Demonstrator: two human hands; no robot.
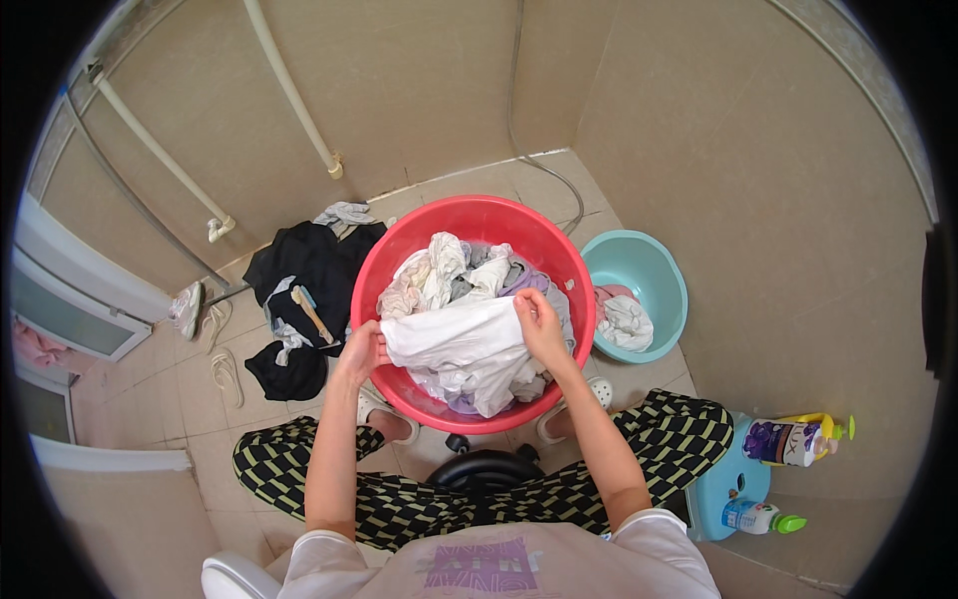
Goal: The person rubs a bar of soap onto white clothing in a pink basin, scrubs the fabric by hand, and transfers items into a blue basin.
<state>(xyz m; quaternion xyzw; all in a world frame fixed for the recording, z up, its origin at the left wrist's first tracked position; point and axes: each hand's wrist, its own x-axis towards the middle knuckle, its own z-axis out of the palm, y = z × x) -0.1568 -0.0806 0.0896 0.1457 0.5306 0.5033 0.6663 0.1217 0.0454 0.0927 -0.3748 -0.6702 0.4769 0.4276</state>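
Note:
A wet white garment [456, 333] is stretched between my two hands over a large red plastic basin [479, 207]. My left hand [364, 350] grips its left end near the basin's left rim. My right hand [537, 323] pinches its upper right edge between thumb and fingers. The garment's lower part hangs onto the pile of wet laundry [447, 271], white, gray and lilac, in the basin. Touching the basin's right side, a light blue basin [662, 299] holds a white cloth [626, 323] and a pink cloth [612, 292].
Black clothes [307, 262] lie on the floor at left, with a wooden-handled scrub brush [311, 314] on them. Sandals [226, 374] lie farther left. A blue stool [726, 479] at right bears a detergent bottle [782, 442] and a smaller bottle [751, 517]. A hose [550, 171] runs behind the basins.

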